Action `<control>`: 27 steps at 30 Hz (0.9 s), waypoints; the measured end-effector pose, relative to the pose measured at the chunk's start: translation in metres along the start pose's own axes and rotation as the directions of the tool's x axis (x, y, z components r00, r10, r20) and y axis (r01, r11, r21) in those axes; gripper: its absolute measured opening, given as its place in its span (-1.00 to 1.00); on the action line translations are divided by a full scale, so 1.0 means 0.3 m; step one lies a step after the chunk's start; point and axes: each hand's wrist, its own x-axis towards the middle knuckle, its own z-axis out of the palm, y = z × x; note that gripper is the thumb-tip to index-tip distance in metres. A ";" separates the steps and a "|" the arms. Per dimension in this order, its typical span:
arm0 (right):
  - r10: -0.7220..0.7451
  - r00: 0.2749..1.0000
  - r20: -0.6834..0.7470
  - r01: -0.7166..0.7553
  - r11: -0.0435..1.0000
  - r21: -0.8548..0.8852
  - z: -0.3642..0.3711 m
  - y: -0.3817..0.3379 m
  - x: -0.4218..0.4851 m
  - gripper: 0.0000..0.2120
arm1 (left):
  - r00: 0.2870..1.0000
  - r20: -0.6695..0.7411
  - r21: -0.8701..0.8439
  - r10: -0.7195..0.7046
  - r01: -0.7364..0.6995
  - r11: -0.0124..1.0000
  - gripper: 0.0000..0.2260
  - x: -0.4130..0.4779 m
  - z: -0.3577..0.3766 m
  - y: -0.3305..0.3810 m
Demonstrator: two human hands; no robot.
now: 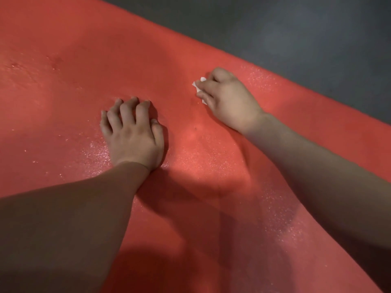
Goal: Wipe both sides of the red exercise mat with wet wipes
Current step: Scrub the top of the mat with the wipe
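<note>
Red exercise mat [63, 81] lies flat on a dark grey floor [296, 28] and fills most of the view. Its far edge runs on a slant from the top centre down to the right side. The foam surface is finely grained and glistens with wet patches [99, 153] beside the left wrist, beyond the right hand and along the lower right. Dimpled marks show at the far left. A small dark speck [195, 129] sits on the mat between the two hands. Soft shadows from the arms darken the near half, and the room beyond the grey floor is out of view.

The left hand [133, 132] rests on the mat near the middle, fingers spread and arched with the tips pressing down, holding nothing. The right hand [226, 96] is near the far edge, well apart from the left. Its fingers are curled over a crumpled white wet wipe [197, 84], pressing it against the mat. Most of the wipe is hidden under the fingers.

Count: one mat, one wipe, two hands and two bare forearms.
</note>
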 end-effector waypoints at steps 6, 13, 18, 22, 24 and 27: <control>0.201 0.973 -0.112 -0.217 0.963 -0.158 -0.035 0.120 0.047 -0.69 | 1.000 0.015 -0.002 0.001 -0.001 1.000 -0.59 0.004 -0.001 -0.005; 0.007 0.999 -0.035 -0.012 0.992 -0.126 0.057 -0.036 -0.011 -0.69 | 1.000 0.011 -0.002 0.000 0.000 1.000 -0.58 0.003 0.001 -0.003; 0.139 0.984 -0.108 -0.160 0.963 -0.219 -0.013 0.096 0.072 -0.61 | 0.999 0.032 -0.005 -0.002 0.002 1.000 -0.58 0.007 -0.003 -0.003; 0.389 0.896 -0.215 -0.433 0.872 -0.227 0.020 0.069 0.127 -0.71 | 1.000 0.030 -0.014 0.000 0.001 1.000 -0.58 0.007 -0.004 -0.003; 0.221 0.970 -0.097 -0.235 0.956 -0.177 0.072 -0.038 0.121 -0.71 | 1.000 0.024 -0.019 0.003 -0.002 1.000 -0.57 0.007 -0.005 -0.004; -0.099 0.994 0.037 0.103 0.986 -0.134 0.089 -0.081 0.100 -0.72 | 1.000 0.012 -0.017 0.012 -0.012 1.000 -0.56 0.005 -0.005 -0.006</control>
